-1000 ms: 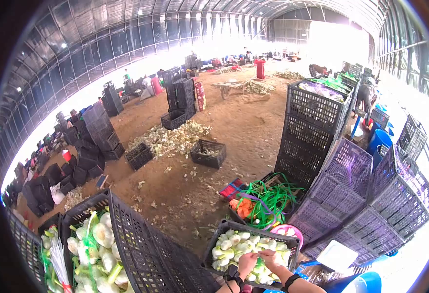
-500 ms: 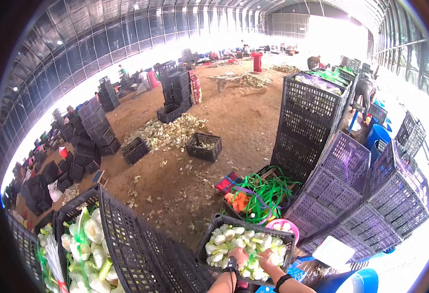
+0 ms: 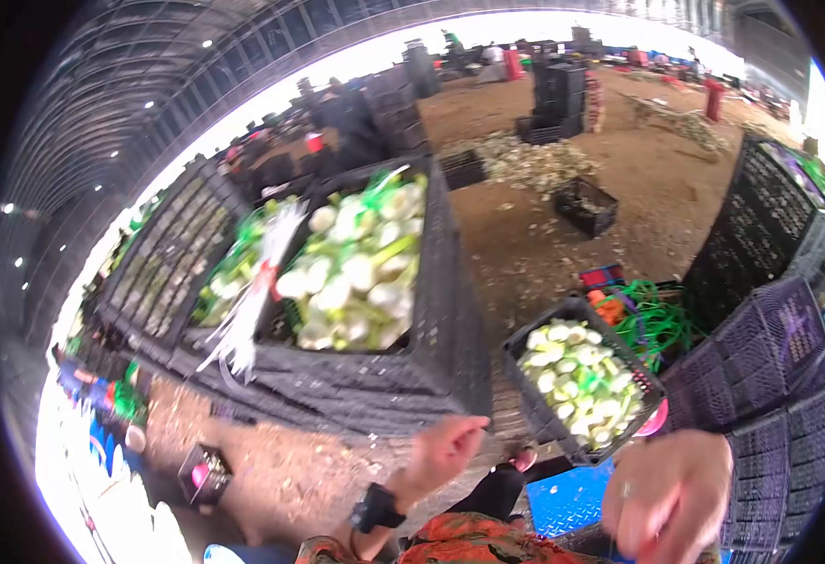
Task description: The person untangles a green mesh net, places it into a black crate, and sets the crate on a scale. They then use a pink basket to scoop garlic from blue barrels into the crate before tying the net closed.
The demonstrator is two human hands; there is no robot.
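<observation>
My left hand (image 3: 445, 453), with a black watch on the wrist, is in front of the near edge of the black crate stack. Its fingers are smeared by motion, and nothing can be made out in them. Close to the camera at lower right, my right hand (image 3: 668, 493) has its fingers curled down; anything inside them is hidden. Between and beyond the hands sits a black crate (image 3: 516, 362) of white bulbs with green stems (image 3: 582, 381), like fresh garlic. Green netting lies among the bulbs. Neither hand touches this crate.
At left, a stacked crate (image 3: 422, 244) holds more bulbs, with a bundle of white ties (image 3: 260, 282) beside it. Green straps (image 3: 652, 324) lie behind the nearer crate. Purple-black crates (image 3: 751, 348) stand at right. A blue textured panel (image 3: 568, 498) lies below.
Both hands have left the bulbs in the crate and moved apart toward me. The view has swung left, bringing the left crate stack and the ties toward the middle.
</observation>
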